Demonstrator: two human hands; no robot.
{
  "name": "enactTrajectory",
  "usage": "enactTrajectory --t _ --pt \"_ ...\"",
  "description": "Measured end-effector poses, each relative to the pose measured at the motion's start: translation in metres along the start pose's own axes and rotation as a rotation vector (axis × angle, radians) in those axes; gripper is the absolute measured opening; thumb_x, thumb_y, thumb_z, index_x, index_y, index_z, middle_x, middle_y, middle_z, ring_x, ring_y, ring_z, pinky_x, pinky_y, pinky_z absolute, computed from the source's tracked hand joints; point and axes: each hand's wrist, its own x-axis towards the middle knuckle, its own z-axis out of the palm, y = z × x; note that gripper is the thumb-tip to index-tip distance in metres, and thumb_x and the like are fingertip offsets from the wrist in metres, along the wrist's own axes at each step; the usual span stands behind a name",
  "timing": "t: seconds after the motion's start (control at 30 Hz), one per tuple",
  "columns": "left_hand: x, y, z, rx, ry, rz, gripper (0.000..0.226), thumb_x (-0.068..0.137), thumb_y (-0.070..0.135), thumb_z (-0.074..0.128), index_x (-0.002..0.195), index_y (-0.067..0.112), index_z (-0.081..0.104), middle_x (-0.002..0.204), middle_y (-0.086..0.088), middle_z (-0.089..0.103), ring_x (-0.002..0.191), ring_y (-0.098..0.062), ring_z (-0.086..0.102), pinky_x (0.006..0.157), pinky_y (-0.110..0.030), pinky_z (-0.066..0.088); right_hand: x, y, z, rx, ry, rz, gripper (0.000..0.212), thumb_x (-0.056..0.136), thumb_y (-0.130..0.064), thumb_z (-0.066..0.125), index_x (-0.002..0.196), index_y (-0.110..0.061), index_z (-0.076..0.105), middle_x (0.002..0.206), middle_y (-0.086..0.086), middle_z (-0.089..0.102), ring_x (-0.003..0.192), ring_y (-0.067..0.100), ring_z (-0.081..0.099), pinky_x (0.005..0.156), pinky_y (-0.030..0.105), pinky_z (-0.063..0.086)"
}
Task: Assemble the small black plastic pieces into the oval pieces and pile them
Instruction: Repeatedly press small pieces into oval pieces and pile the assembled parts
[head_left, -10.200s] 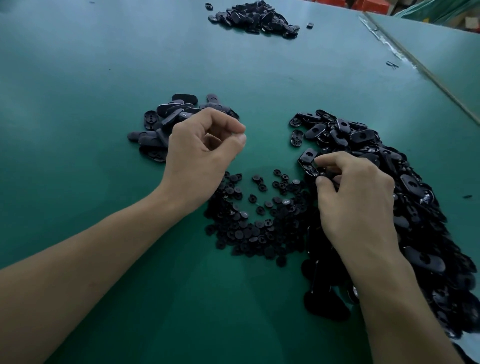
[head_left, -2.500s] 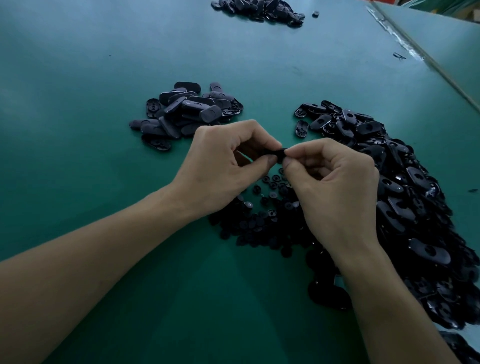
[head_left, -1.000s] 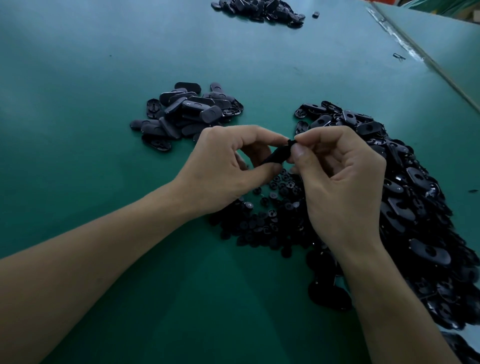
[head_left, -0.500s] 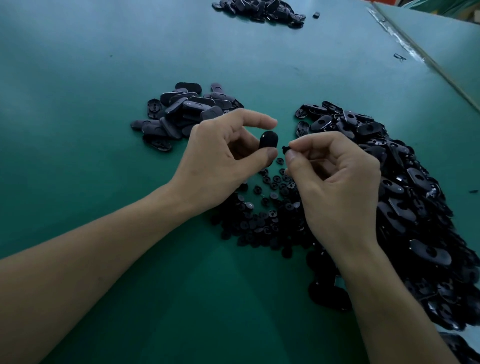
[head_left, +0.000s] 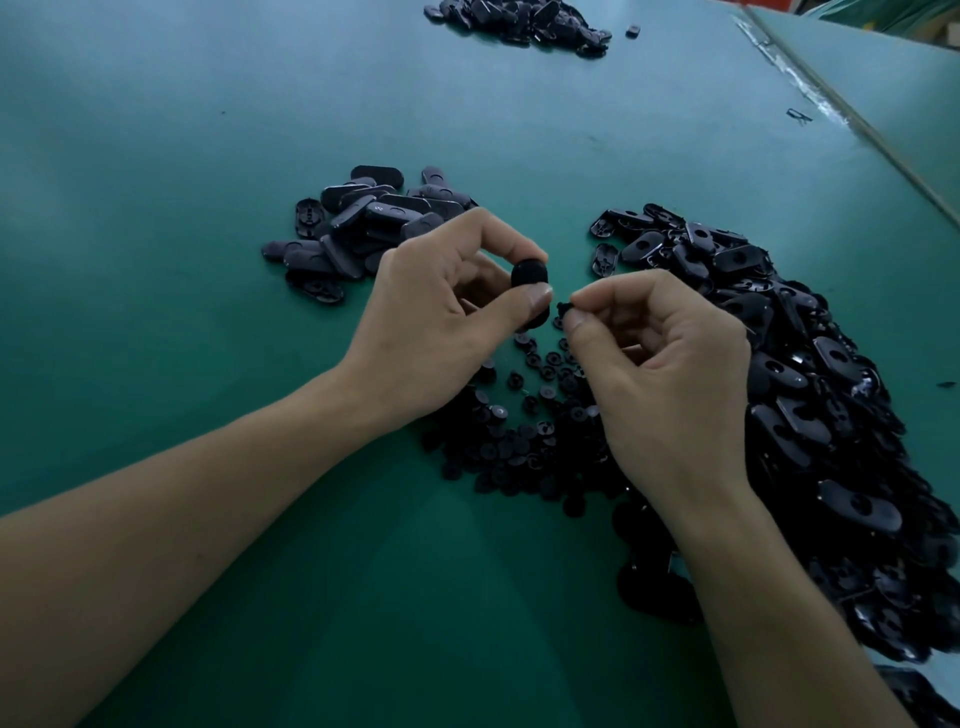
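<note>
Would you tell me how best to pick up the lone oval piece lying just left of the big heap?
I would pinch the lone oval piece across its long edges, coming from above: it lies flat on the table, slightly clear of the heap, both sides free.

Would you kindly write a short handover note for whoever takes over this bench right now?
Left hand: pinches an oval piece between thumb and forefinger, above the table.
Right hand: pinches a small black piece close beside the oval piece; the two are not yet joined.
Stock: small pieces heap lies under the hands, and the oval pieces heap lies at right.
Done: the far-left pile beyond the left hand, likely the assembled ones.
Left: join this pair, add it to that pile, then work through the big right heap.
</note>
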Motion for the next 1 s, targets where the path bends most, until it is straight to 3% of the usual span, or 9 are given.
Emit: enactTrajectory --t 0.23,0.43,0.53,0.63,0.7,0.87,1.0 --pt "0.004 -0.003 -0.002 -0.001 0.191 0.040 0.019 0.090 0.016 0.072 0.098 0.031 0.063 0.078 0.003 0.072 0.072 -0.013 0.071 0.062 -0.032 0.057 0.000 0.000 -0.002 -0.030 0.015 0.015 0.022 0.091 -0.011 0.070 0.088 -0.032 0.065 0.074 -0.011 0.067 0.068 0.009 0.064 0.061 0.018 0.050" --pt "0.015 -0.013 -0.011 -0.104 0.369 -0.063 0.033 0.093 0.010 0.068 0.121 0.025 0.060 0.086 0.015 0.063 0.071 -0.008 0.068 0.067 -0.025 0.059 0.002 0.007 -0.006 -0.170 0.004 0.081 0.024 0.098 -0.013 0.060 0.117 -0.021 0.072 0.091 -0.006 0.067 0.066 0.001 0.057 0.061 0.008 0.043" --pt "0.021 -0.018 -0.021 -0.112 0.453 -0.105 0.036 0.092 0.009 0.067 0.119 0.029 0.054 0.086 0.013 0.068 0.067 -0.010 0.070 0.066 -0.027 0.059 0.002 0.007 -0.009 -0.225 0.019 0.082 0.022 0.100 -0.014 0.057 0.111 -0.023 0.074 0.090 0.000 0.066 0.062 0.001 0.055 0.057 0.006 0.038" --pt "0.025 -0.024 -0.027 -0.138 0.530 -0.163 0.041 0.087 0.002 0.069 0.116 0.025 0.051 0.103 -0.003 0.063 0.064 -0.009 0.070 0.065 -0.025 0.058 0.004 0.006 -0.012 -0.246 0.068 0.060 0.017 0.100 -0.016 0.058 0.104 -0.027 0.071 0.087 -0.002 0.065 0.065 0.004 0.055 0.062 0.008 0.039" --pt "0.027 -0.027 -0.028 -0.159 0.544 -0.189 0.045 0.085 -0.002 0.069 0.117 0.023 0.051 0.108 -0.004 0.057 0.065 -0.006 0.070 0.065 -0.026 0.059 0.006 0.007 -0.015 -0.257 0.101 0.056 0.015 0.100 -0.018 0.060 0.103 -0.028 0.071 0.090 -0.002 0.067 0.070 0.003 0.057 0.067 0.011 0.042" --pt "0.027 -0.031 -0.029 -0.057 0.488 -0.212 0.063 0.081 0.012 0.071 0.140 0.017 0.050 0.129 0.006 0.051 0.105 -0.004 0.069 0.090 -0.028 0.058 0.010 0.010 -0.024 -0.368 0.164 0.062 0.010 0.095 -0.019 0.068 0.102 -0.025 0.073 0.089 -0.001 0.069 0.073 0.001 0.061 0.072 0.010 0.049" --pt "0.025 -0.031 -0.030 0.100 0.446 -0.149 0.057 0.082 0.014 0.074 0.137 0.018 0.057 0.145 0.000 0.047 0.122 -0.006 0.058 0.098 -0.017 0.050 0.009 0.013 -0.027 -0.461 0.121 0.114 0.011 0.092 -0.023 0.071 0.102 -0.023 0.076 0.082 -0.009 0.069 0.071 0.004 0.062 0.072 0.019 0.055"
